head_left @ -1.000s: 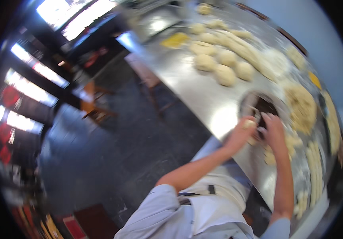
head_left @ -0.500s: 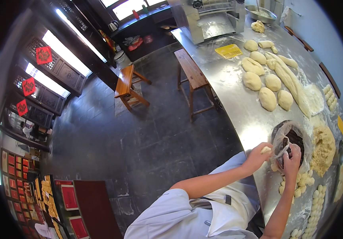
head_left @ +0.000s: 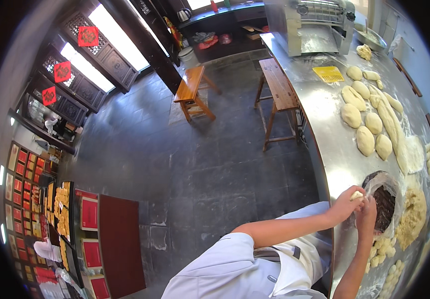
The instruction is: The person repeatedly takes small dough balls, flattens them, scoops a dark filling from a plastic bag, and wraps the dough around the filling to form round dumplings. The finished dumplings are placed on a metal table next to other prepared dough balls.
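Note:
My left hand (head_left: 343, 205) is closed around a small piece of pale dough (head_left: 356, 195), which shows at the fingertips. Right beside it, my right hand (head_left: 367, 213) has its fingers bent together at the dough; whatever they pinch is hidden. Both hands are at the near left rim of a bowl lined with clear plastic (head_left: 396, 182). Dark brown filling (head_left: 385, 203) lies in the bowl. Just below the bowl, small dough pieces (head_left: 383, 250) sit in a loose heap, partly covered by my right forearm.
On the steel table (head_left: 320, 119) lie large dough balls (head_left: 365, 141), a long dough strip (head_left: 391, 122), flour (head_left: 414, 153), a crumbly yellow mass (head_left: 412, 214) and a yellow scraper (head_left: 328, 74). A rolling machine (head_left: 320, 37) stands at the far end. Wooden benches (head_left: 278, 85) stand left of the table.
My right hand has come out of the bowl and over to my left hand, meeting at the dough piece. The whole view has shifted, with the room's contents now farther right.

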`<state>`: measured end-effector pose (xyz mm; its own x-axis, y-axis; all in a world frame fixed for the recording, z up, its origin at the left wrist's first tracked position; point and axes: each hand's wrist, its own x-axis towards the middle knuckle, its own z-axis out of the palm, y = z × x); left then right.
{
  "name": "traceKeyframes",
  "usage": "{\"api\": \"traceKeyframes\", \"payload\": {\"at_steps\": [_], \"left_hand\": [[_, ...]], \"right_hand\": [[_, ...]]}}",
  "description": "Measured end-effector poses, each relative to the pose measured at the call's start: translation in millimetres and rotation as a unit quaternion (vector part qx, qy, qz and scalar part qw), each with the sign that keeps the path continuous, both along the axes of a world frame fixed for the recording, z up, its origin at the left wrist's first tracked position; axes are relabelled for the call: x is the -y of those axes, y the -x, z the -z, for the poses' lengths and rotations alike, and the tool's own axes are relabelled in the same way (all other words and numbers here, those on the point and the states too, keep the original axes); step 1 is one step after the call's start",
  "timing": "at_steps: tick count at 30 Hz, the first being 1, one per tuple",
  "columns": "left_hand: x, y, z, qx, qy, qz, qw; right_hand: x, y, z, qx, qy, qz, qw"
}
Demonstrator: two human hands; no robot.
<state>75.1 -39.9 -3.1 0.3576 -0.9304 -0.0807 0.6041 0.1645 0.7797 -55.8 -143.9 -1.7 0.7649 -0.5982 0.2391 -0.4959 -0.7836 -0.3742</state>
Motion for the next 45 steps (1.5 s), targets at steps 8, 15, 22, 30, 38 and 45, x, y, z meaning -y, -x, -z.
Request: {"api": "traceKeyframes", "payload": {"at_steps": [8,15,22,30,38,45], "left_hand": [[46,22,-20,0.034,0.045,0.010,0.998],[69,33,-8,0.028,0.009,0.050,0.998],[81,44,-9,0.198,-0.004,-0.047,0.979],[86,51,-36,0.183,0.034,-0.025,0.982],[85,47,-31,0.133,-0.042,0.025,0.990],[97,49,-39,0.262,0.009,-0.058,0.963]], "right_hand": [[21,29,7,0.126,-0.197,0.134,0.963],[34,34,-10,0.076,-0.132,0.070,0.986],[52,46,-6,0.099,-0.156,0.025,0.983],[45,49,-11,0.051,-0.084,0.079,0.992],[40,37,-39,0.026,-0.157,0.041,0.986],[53,33,-27,-0.027,-0.063,0.054,0.996]]}}
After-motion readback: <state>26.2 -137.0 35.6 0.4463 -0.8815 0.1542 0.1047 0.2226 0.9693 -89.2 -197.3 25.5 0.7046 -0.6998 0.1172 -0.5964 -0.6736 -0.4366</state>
